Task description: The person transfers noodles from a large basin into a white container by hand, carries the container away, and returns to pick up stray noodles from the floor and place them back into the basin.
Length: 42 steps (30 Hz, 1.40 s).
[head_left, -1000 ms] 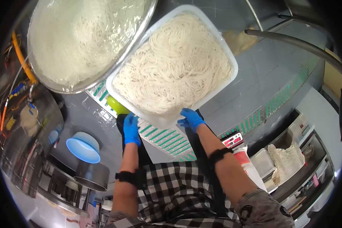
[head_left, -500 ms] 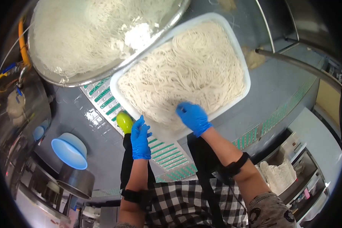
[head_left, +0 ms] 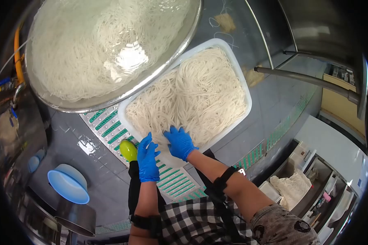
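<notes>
A white rectangular tub (head_left: 246, 94) holds a thick mass of pale noodles (head_left: 210, 81). My right hand (head_left: 180, 143), in a blue glove, lies at the near edge of the noodles with its fingers apart, touching them. Just left of it, my left hand (head_left: 148, 161), also gloved in blue, is raised by the tub's near-left corner. Its fingers are loosely spread and hold nothing. Above and left of the tub stands a large round metal basin (head_left: 194, 30), where more noodles (head_left: 81, 57) lie in water.
A drain grate (head_left: 104, 126) runs under the tub, with a green shoe tip (head_left: 128, 150) on it. To the left are a blue basin (head_left: 69, 185) and a metal pot (head_left: 75, 216). A metal rail (head_left: 306, 81) and a shelf unit (head_left: 331, 141) stand right.
My right hand has moved left toward my left hand and now rests on the noodles with fingers extended. My left hand's fingers have spread a little. The camera view has shifted.
</notes>
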{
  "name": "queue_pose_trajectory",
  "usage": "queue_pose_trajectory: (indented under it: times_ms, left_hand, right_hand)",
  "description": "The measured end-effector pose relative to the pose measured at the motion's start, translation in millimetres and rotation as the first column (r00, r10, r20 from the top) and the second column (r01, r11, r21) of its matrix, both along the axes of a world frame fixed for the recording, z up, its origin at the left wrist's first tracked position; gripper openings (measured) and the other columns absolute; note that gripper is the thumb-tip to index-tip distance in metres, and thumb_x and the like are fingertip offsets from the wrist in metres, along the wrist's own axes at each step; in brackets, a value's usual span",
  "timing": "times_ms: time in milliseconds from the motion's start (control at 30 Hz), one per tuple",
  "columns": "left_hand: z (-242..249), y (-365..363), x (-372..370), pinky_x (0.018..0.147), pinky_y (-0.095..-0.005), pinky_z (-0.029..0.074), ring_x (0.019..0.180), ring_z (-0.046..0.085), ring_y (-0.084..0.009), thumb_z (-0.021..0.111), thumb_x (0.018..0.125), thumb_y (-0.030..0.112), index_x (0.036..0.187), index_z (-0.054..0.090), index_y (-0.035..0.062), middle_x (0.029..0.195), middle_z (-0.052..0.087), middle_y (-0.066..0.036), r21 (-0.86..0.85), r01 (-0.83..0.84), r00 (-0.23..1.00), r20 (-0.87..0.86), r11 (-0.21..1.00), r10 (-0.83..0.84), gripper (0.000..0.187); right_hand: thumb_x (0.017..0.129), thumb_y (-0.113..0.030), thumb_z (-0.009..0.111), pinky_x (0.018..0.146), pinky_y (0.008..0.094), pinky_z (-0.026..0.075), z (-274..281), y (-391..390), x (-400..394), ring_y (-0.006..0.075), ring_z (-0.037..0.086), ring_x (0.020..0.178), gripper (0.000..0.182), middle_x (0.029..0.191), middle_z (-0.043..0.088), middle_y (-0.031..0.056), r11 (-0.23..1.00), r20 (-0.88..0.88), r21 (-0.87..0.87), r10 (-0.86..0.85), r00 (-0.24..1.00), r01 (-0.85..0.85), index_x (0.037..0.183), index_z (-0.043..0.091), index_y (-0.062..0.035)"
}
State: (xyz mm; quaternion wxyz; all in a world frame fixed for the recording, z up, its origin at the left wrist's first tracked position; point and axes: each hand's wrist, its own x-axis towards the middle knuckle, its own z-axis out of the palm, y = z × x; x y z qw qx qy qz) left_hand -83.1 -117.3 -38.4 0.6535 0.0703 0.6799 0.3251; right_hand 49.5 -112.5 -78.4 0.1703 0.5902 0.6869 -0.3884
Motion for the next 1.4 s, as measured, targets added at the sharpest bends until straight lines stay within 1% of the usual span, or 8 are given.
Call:
queue_pose_trajectory:
  times_ms: [267,500,633,767,1067,1133,1233,1400]
  left_hand:
    - [2,4,7,0.063,-0.0214,0.040,0.080,0.047,-0.0097,0.047,0.079,0.009,0.112,0.047,0.0114,0.099,0.047,-0.001,-0.046,0.040,0.994,-0.097,0.998,-0.045,0.033]
    - [90,30,53,0.066,-0.0227,0.041,0.081,0.049,-0.0119,0.045,0.080,0.006,0.111,0.046,0.0080,0.108,0.048,-0.004,0.164,0.229,0.973,-0.021,0.959,-0.229,0.031]
    - [61,43,51,0.071,-0.0250,0.040,0.085,0.048,-0.0142,0.043,0.081,0.008,0.108,0.046,0.0073,0.116,0.045,-0.004,0.134,0.283,0.950,0.093,0.950,-0.296,0.027]
    - [31,51,25,0.070,-0.0249,0.040,0.083,0.049,-0.0140,0.044,0.082,0.014,0.106,0.047,0.0079,0.114,0.046,-0.005,0.049,0.346,0.932,0.097,0.937,-0.349,0.025]
    - [29,83,19,0.066,-0.0207,0.040,0.079,0.049,-0.0105,0.046,0.081,0.012,0.103,0.049,0.0098,0.105,0.050,-0.001,0.063,0.296,0.932,0.200,0.953,-0.303,0.023]
    - [29,86,15,0.065,-0.0201,0.040,0.079,0.048,-0.0095,0.047,0.081,0.012,0.102,0.050,0.0099,0.105,0.050,-0.001,0.093,0.234,0.945,0.211,0.968,-0.249,0.022]
    - [30,93,17,0.070,-0.0241,0.040,0.083,0.048,-0.0121,0.045,0.082,0.019,0.102,0.046,0.0093,0.114,0.047,-0.004,0.157,0.278,0.943,0.144,0.948,-0.300,0.022]
    - [36,116,16,0.068,-0.0217,0.039,0.079,0.047,-0.0094,0.046,0.081,0.013,0.100,0.046,0.0091,0.112,0.048,-0.002,0.099,0.124,0.953,0.266,0.987,-0.146,0.020]
  right_hand:
    - [0.069,-0.018,0.056,0.079,0.0396,0.039,75,5,61,0.0332,0.040,0.105,0.056,0.119,0.035,0.0149,0.987,-0.198,-0.023,0.154,0.968,-0.161,0.121,0.035,-0.0175]
    - [0.070,-0.028,0.060,0.079,0.0326,0.039,-18,38,226,0.0269,0.050,0.091,0.059,0.104,0.049,0.0203,0.606,-0.312,0.203,-0.705,0.637,0.769,0.120,0.036,-0.0091]
    - [0.079,-0.026,0.050,0.067,0.0238,0.039,9,114,237,0.0140,0.050,0.083,0.045,0.110,0.048,0.0026,-0.067,-0.262,-0.456,-0.943,-0.206,0.888,0.121,0.038,-0.0172]
    - [0.079,-0.025,0.048,0.070,0.0235,0.039,-10,113,213,0.0142,0.050,0.085,0.043,0.110,0.048,0.0037,-0.048,-0.491,-0.400,-0.832,-0.258,0.915,0.119,0.039,-0.0109]
    - [0.076,-0.018,0.051,0.067,0.0256,0.042,35,-15,68,0.0168,0.054,0.080,0.044,0.105,0.052,0.0100,0.237,-0.261,-0.440,-0.957,0.129,0.866,0.117,0.041,-0.0045]
    - [0.076,-0.019,0.054,0.068,0.0240,0.042,27,-19,72,0.0117,0.051,0.082,0.050,0.101,0.052,0.0099,0.717,-0.122,-0.129,-0.698,0.706,0.686,0.122,0.036,-0.0095]
    - [0.074,-0.017,0.056,0.067,0.0236,0.043,54,56,83,0.0121,0.052,0.076,0.053,0.091,0.053,0.0097,0.619,0.098,-0.493,-0.659,0.746,0.612,0.122,0.035,-0.0144]
    - [0.072,-0.018,0.060,0.077,0.0284,0.041,52,228,69,0.0170,0.049,0.091,0.063,0.109,0.047,0.0077,0.892,-0.421,0.110,-0.359,0.833,0.439,0.126,0.028,-0.0171]
